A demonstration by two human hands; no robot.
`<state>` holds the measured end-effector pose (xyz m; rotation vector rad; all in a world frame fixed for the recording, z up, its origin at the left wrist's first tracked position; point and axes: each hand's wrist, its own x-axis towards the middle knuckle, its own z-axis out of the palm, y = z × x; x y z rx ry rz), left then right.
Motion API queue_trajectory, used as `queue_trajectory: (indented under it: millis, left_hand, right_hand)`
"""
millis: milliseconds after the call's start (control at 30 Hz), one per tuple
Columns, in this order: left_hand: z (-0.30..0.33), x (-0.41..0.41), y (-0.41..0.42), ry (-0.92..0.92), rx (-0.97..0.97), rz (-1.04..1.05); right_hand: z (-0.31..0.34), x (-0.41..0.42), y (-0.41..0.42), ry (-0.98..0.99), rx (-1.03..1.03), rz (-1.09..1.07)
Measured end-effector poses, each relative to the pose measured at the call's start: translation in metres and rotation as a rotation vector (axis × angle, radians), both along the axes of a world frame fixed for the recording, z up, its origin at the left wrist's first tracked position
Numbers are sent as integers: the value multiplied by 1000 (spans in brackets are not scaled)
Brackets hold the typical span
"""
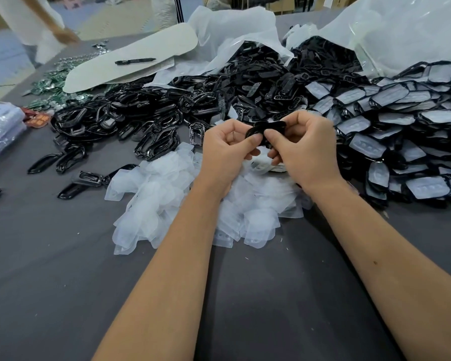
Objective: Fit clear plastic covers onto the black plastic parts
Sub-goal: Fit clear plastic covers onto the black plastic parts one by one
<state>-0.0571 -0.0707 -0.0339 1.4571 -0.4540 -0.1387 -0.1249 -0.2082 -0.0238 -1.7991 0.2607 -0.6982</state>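
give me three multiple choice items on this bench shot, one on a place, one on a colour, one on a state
1. Where is the pile of clear covers?
A. on the white board
B. on the table below the hands
C. in a bag

2. What colour is the pen on the white board?
A. red
B. black
C. green

3. What are the hands doing?
A. both pinch one black part
B. both lie flat
C. one holds scissors

Answers: 1 B, the covers lie heaped on the grey table; 2 B, the pen is dark throughout; 3 A, the left hand and right hand grip the black part between them.
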Motion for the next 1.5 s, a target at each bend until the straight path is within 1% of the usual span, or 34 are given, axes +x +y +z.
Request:
queue_trajectory:
  millis: [67, 167, 300, 433, 500, 600, 633, 700, 767, 833, 900, 1033, 1167, 1333, 1400, 1500]
  left_hand:
    - [0, -1, 0, -33, 1, 18]
    - [0, -2, -1, -65, 4, 39]
    - [2, -1, 1, -27, -49, 2]
    - [2, 1, 2, 18, -75, -44]
    - [1, 2, 2, 22, -69, -48]
    - [2, 3, 2, 91, -113, -50]
    - [3, 3, 2, 119, -131, -56]
    - [5, 3, 3, 167, -158, -82]
    - [6, 3, 5, 210, -174, -122]
    - [8, 3, 6, 248, -176, -171]
    - [8, 3, 6, 278, -175, -203]
    - [8, 2, 4, 302, -197, -169]
    - [6, 2, 3, 286, -194, -134]
    - [4, 1, 2, 206, -169, -130]
    - [3, 0, 1, 174, -139, -118]
    - [2, -2, -1, 131, -91, -89]
  right_hand:
    - [1, -2, 3, -17, -111, -39]
    - [2, -4, 6, -22, -177, -84]
    - [5, -5, 6, -60, -140, -64]
    - [3, -4, 4, -58, -40, 6]
    - [3, -3, 4, -46, 101, 52]
    - [6, -2, 1, -48, 508, 221]
    - [7, -2, -1, -47, 607, 273]
    - [8, -1, -2, -43, 694, 326]
    - [7, -1, -2, -37, 652, 320]
    - [6, -1, 0, -19, 530, 273]
    - [5, -1, 0, -6, 453, 235]
    - [2, 1, -4, -4, 339, 182]
    - [2, 2, -8, 20, 372, 203]
    - [3, 3, -14, 53, 425, 221]
    - [3, 3, -14, 52, 338, 156]
    - [1, 2, -7, 29, 64, 22]
